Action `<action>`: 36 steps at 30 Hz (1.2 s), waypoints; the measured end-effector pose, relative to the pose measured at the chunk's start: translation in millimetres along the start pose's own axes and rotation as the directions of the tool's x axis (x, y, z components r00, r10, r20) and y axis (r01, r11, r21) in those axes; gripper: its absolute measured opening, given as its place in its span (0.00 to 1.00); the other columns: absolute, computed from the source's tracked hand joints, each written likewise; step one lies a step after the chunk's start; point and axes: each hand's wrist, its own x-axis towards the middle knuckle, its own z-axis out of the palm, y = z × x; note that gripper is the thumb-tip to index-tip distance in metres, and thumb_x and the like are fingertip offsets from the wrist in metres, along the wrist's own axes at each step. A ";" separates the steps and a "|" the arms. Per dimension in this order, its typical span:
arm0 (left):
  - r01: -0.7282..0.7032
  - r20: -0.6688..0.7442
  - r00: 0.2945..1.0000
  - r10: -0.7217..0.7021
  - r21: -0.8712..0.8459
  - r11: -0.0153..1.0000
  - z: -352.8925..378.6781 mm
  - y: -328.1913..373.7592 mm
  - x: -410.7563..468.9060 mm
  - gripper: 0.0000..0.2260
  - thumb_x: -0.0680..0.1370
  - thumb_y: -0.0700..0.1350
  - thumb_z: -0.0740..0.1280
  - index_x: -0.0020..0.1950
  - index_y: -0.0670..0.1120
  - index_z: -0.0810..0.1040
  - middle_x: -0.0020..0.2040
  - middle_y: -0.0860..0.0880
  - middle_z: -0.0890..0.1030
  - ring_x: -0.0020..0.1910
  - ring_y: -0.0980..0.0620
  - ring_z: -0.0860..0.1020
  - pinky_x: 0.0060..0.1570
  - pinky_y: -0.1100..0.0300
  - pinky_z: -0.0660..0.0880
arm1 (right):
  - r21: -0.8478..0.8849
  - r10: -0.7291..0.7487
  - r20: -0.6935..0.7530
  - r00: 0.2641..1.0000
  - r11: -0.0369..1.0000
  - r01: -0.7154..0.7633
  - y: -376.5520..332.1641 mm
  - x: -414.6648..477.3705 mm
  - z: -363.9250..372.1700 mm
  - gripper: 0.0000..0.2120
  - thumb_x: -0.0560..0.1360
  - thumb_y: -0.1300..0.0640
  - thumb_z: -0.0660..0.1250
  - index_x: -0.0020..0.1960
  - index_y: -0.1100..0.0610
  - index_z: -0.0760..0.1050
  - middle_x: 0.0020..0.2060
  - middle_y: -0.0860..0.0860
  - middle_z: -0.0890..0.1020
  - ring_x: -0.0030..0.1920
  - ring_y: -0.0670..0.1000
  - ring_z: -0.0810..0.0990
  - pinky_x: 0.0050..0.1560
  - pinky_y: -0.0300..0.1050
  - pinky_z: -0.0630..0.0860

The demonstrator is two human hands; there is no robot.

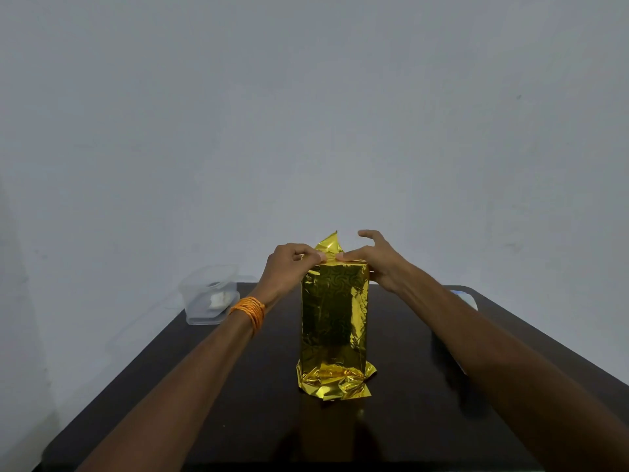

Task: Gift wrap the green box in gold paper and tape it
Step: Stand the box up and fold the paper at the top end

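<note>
So the left hand (pixel 289 264) pinches the gold paper (pixel 333 318) up top; the right hand (pixel 379 265) has fingers spread, thumb pressing. I'd crease that 12 o'clock flap (pixel 330 244) tight before taping.

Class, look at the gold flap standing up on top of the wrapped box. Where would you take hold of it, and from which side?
Probably pinch the gold flap near its pointed tip, coming from above. It stands upright as a thin sheet, free at the tip, while the left hand and right hand crowd its base on the box.
</note>
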 end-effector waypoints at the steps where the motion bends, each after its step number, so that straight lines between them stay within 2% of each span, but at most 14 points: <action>1: 0.009 0.007 1.000 -0.009 -0.014 1.000 -0.5 -0.9 -0.4 0.09 0.77 0.52 0.70 0.49 0.47 0.86 0.52 0.50 0.84 0.56 0.52 0.79 0.54 0.59 0.74 | 0.004 0.005 0.000 1.000 1.000 -0.005 1.4 1.0 1.1 0.42 0.68 0.66 0.79 0.74 0.49 0.61 0.52 0.59 0.80 0.46 0.56 0.83 0.44 0.50 0.80; 3: 0.036 0.018 0.999 -0.035 -0.047 0.998 0.0 -3.4 1.4 0.10 0.77 0.52 0.70 0.50 0.47 0.86 0.52 0.51 0.84 0.56 0.53 0.79 0.52 0.61 0.73 | -0.002 0.011 0.007 1.000 1.000 -0.011 2.6 2.3 -0.5 0.44 0.68 0.65 0.79 0.75 0.48 0.59 0.53 0.58 0.79 0.46 0.56 0.83 0.46 0.51 0.80; 5: 0.071 0.007 0.997 -0.071 -0.075 0.995 -0.6 -6.2 5.2 0.08 0.76 0.50 0.71 0.47 0.48 0.86 0.50 0.51 0.84 0.55 0.52 0.79 0.54 0.58 0.73 | -0.017 0.013 0.031 0.999 1.000 -0.012 1.9 2.3 -3.2 0.44 0.69 0.65 0.78 0.76 0.47 0.58 0.53 0.58 0.79 0.44 0.55 0.83 0.43 0.49 0.80; 8: 0.132 -0.025 0.990 -0.138 -0.151 0.980 -2.1 -8.4 11.3 0.04 0.74 0.45 0.74 0.44 0.46 0.87 0.46 0.48 0.85 0.54 0.46 0.81 0.52 0.54 0.75 | -0.031 0.030 0.061 0.998 0.999 -0.028 1.0 0.4 -4.7 0.44 0.69 0.66 0.78 0.76 0.48 0.58 0.54 0.59 0.79 0.42 0.54 0.83 0.40 0.46 0.80; 10: 0.171 -0.008 0.984 -0.176 -0.197 0.965 -4.5 -7.9 13.6 0.03 0.73 0.42 0.75 0.45 0.43 0.87 0.46 0.45 0.86 0.54 0.42 0.82 0.53 0.52 0.77 | -0.028 0.034 0.071 0.997 0.999 -0.032 2.0 2.0 -4.3 0.44 0.69 0.67 0.78 0.76 0.49 0.58 0.53 0.59 0.80 0.43 0.55 0.83 0.42 0.47 0.81; 12: 0.169 -0.012 0.985 -0.172 -0.145 0.975 -5.8 -5.6 15.8 0.04 0.72 0.42 0.76 0.45 0.43 0.87 0.46 0.45 0.86 0.53 0.45 0.82 0.53 0.53 0.78 | -0.017 0.034 0.075 0.997 0.999 -0.033 2.6 2.9 -5.2 0.44 0.69 0.67 0.78 0.76 0.49 0.58 0.54 0.60 0.80 0.47 0.57 0.84 0.49 0.52 0.81; 15: 0.076 -0.162 0.985 -0.063 0.081 0.994 -5.0 1.9 15.4 0.04 0.72 0.44 0.75 0.45 0.46 0.86 0.48 0.49 0.85 0.50 0.51 0.81 0.52 0.56 0.78 | -0.003 0.033 0.087 0.996 0.999 -0.033 3.6 3.1 -6.7 0.44 0.68 0.68 0.78 0.76 0.50 0.59 0.59 0.63 0.78 0.54 0.61 0.83 0.58 0.57 0.79; 18: -0.093 -0.328 0.927 0.182 0.269 0.959 -2.7 17.4 10.0 0.02 0.74 0.44 0.74 0.45 0.46 0.85 0.46 0.51 0.84 0.46 0.54 0.79 0.46 0.60 0.75 | 0.015 0.029 0.091 0.995 0.999 -0.030 5.6 2.6 -8.1 0.44 0.68 0.68 0.78 0.75 0.50 0.59 0.62 0.63 0.76 0.56 0.62 0.83 0.59 0.57 0.79; 19: -0.162 -0.320 0.908 0.270 0.327 0.931 -1.8 24.6 8.7 0.02 0.74 0.43 0.73 0.45 0.46 0.85 0.44 0.51 0.83 0.44 0.55 0.79 0.45 0.61 0.74 | 0.012 0.027 0.091 0.995 1.000 -0.028 6.0 2.7 -8.4 0.44 0.68 0.68 0.78 0.75 0.49 0.59 0.63 0.63 0.75 0.56 0.62 0.83 0.58 0.57 0.79; 21: -0.247 -0.177 0.926 0.335 0.387 0.888 1.3 40.0 8.5 0.02 0.74 0.42 0.73 0.45 0.46 0.86 0.42 0.51 0.84 0.41 0.56 0.79 0.41 0.65 0.74 | 0.001 0.025 0.091 0.996 1.000 -0.025 6.7 4.2 -7.7 0.44 0.68 0.67 0.79 0.75 0.49 0.59 0.65 0.62 0.73 0.56 0.61 0.82 0.57 0.55 0.80; 24: -0.222 0.112 0.975 0.191 0.500 0.837 10.9 51.1 13.8 0.04 0.73 0.41 0.73 0.46 0.46 0.87 0.43 0.48 0.85 0.39 0.57 0.78 0.37 0.69 0.69 | -0.018 0.025 0.070 0.997 1.000 -0.024 8.1 6.5 -6.7 0.46 0.65 0.65 0.81 0.75 0.49 0.59 0.63 0.62 0.75 0.59 0.62 0.81 0.60 0.58 0.78; 27: -0.142 0.124 0.988 0.090 0.522 0.841 14.6 49.0 19.7 0.05 0.74 0.40 0.73 0.48 0.45 0.87 0.47 0.47 0.85 0.40 0.56 0.76 0.35 0.69 0.68 | 0.011 0.026 0.071 0.997 1.000 -0.027 7.9 4.4 -7.8 0.46 0.65 0.65 0.81 0.74 0.47 0.60 0.62 0.63 0.75 0.59 0.63 0.81 0.62 0.62 0.77; 33: -0.116 0.140 0.989 0.049 0.519 0.847 12.2 47.6 26.7 0.06 0.74 0.40 0.73 0.49 0.44 0.87 0.49 0.46 0.85 0.44 0.53 0.78 0.36 0.68 0.70 | 0.004 0.027 0.077 0.997 1.000 -0.027 7.9 3.4 -9.3 0.46 0.66 0.64 0.80 0.75 0.48 0.59 0.62 0.62 0.76 0.57 0.62 0.82 0.62 0.62 0.77; 36: -0.117 0.152 0.987 0.044 0.518 0.848 10.6 44.7 27.3 0.06 0.74 0.40 0.73 0.49 0.44 0.87 0.49 0.46 0.85 0.46 0.51 0.79 0.36 0.68 0.69 | 0.018 0.028 0.075 0.997 0.999 -0.029 8.0 2.9 -8.4 0.45 0.67 0.66 0.79 0.75 0.49 0.58 0.58 0.60 0.77 0.56 0.61 0.83 0.61 0.60 0.78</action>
